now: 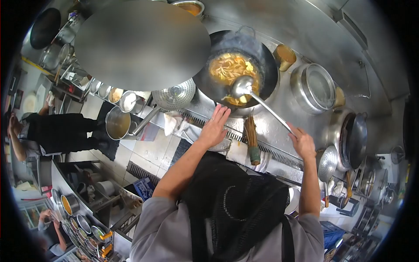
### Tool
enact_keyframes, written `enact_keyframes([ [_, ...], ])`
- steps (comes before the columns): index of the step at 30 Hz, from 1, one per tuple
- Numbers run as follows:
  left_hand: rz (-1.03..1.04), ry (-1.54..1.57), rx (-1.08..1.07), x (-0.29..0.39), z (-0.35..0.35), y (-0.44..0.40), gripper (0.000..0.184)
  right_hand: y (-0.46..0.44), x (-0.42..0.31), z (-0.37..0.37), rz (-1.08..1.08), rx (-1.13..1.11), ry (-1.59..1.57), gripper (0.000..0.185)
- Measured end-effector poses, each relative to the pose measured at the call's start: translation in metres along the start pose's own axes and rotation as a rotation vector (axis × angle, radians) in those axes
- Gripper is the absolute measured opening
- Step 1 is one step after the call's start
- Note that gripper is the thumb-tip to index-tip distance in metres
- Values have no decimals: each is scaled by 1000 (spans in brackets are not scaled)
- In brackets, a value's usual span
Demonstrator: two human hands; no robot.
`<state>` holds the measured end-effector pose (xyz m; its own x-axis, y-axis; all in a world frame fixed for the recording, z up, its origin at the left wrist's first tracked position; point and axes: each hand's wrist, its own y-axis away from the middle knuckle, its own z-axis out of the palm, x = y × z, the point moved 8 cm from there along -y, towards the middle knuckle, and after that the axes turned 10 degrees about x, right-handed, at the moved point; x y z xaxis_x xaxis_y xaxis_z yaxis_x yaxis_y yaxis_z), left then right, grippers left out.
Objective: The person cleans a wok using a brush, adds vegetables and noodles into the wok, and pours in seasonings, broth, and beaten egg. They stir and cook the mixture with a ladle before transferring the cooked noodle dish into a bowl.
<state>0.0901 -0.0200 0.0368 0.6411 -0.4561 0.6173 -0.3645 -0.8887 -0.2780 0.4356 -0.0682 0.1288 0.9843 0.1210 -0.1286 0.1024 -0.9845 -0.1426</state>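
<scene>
Bare fingertips by a steaming wok (269,70)

A burn struck me as the likeliest trouble: my left hand (214,130) was bare, its fingertips right at the near rim, and I could not tell whether they touched the metal. A hard shove of the ladle (242,86) could have slopped hot soup (229,69) over the side onto them. The soup, thick with strips and yellow pieces, lay in the middle of the wok, the ladle's bowl down among it. The brush (252,139) lay near that hand, bristles toward the wok, where a careless sweep might have knocked it.

My left arm reached forward, back of the hand up, the fingers nearly straight, slightly spread and holding nothing. My right arm stretched out to the side, and my right hand (302,143) had its fingers curled around the handle's end, which slanted back from the wok.
</scene>
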Motion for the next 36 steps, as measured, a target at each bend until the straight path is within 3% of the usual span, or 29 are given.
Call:
enact_keyframes([
  [7, -2, 22, 29, -2, 1, 0, 91, 8, -15, -143, 96, 33, 71, 47],
  [11, -12, 18, 35, -3, 3, -1, 90, 14, -22, -158, 160, -62, 144, 46],
  [21, -41, -8, 15, -1, 0, -1, 89, -38, -29, 78, 189, 19, -170, 47],
  [24, -32, -18, 7, 1, 0, -1, 88, -71, -57, 101, 193, 57, -247, 47],
  [29, -9, -41, 3, 2, 2, -1, 88, -107, -79, 125, 204, 46, -706, 51],
  [31, -16, -56, 0, 2, 3, -2, 90, -101, -72, 127, 242, -4, -715, 51],
  [33, -9, -45, 0, 2, 4, -1, 91, -87, -61, 124, 31, 37, -648, 50],
  [34, -12, -33, 6, 2, 2, -1, 91, -77, -50, 117, 38, 40, -647, 50],
  [36, -23, -32, -10, 1, 3, -2, 92, -57, -28, 99, -10, 13, -385, 50],
])
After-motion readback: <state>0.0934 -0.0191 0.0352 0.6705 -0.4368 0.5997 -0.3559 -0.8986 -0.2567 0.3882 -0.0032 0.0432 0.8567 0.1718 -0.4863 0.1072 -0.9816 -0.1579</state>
